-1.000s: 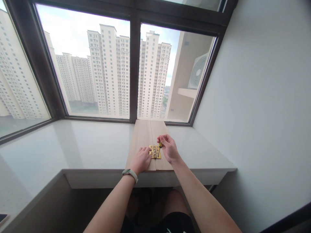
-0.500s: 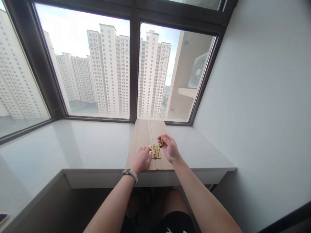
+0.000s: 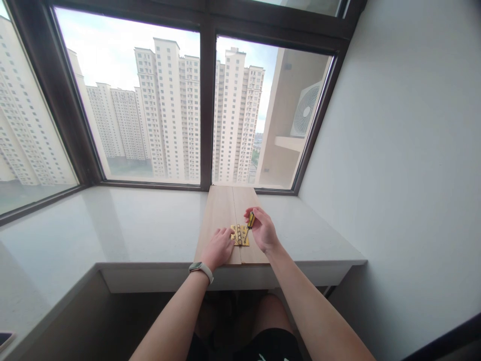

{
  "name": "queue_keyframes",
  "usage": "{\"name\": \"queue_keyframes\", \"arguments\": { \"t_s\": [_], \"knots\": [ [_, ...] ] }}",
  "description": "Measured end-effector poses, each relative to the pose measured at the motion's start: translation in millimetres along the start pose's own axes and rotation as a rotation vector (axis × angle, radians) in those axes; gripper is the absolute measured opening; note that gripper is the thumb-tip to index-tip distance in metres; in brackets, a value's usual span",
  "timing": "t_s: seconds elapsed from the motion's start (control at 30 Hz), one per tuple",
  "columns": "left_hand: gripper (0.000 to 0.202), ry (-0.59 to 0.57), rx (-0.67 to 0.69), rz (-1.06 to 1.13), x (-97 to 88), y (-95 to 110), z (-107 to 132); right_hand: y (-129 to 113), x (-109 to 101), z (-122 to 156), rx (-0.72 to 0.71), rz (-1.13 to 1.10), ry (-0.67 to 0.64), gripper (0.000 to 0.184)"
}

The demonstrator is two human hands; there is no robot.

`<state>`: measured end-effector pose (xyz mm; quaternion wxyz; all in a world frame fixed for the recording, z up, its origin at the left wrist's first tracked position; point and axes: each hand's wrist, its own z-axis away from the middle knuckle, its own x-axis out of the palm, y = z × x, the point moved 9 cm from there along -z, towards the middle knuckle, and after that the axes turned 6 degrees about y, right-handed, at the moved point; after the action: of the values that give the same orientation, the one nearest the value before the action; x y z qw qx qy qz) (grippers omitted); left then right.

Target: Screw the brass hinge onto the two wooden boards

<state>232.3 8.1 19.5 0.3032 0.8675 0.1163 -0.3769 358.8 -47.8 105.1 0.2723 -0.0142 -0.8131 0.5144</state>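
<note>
A brass hinge [image 3: 239,235] lies flat across the seam between two pale wooden boards, the left board [image 3: 218,208] and the right board [image 3: 245,198]. My left hand [image 3: 219,247] rests on the left board, fingers stretched out, with its fingertips touching the hinge's left leaf. In my right hand [image 3: 264,232] is a small yellow-and-black screwdriver [image 3: 251,220], pinched by the handle. Its shaft slants down to the hinge's right leaf, near the lower corner. Small screw heads seem to show on the leaves; how deep they sit is too small to tell.
The boards lie on a white windowsill counter [image 3: 158,225], running from its front edge to the dark window frame [image 3: 206,110]. A white wall [image 3: 406,150] rises on the right. The corner of a dark, flat object [image 3: 5,340] shows at the lower left.
My right hand has shifted very slightly and the screwdriver's handle has turned a little in the fingers. My left hand and the hinge stay in place.
</note>
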Motion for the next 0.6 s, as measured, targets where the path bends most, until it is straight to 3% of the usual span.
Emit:
{"name": "queue_keyframes", "arguments": {
  "t_s": [0.6],
  "knots": [
    [0.021,0.002,-0.009,0.005,0.0,-1.6,0.1,5.7,-4.9,0.4,0.008,0.035,0.015,0.029]
  ]
}}
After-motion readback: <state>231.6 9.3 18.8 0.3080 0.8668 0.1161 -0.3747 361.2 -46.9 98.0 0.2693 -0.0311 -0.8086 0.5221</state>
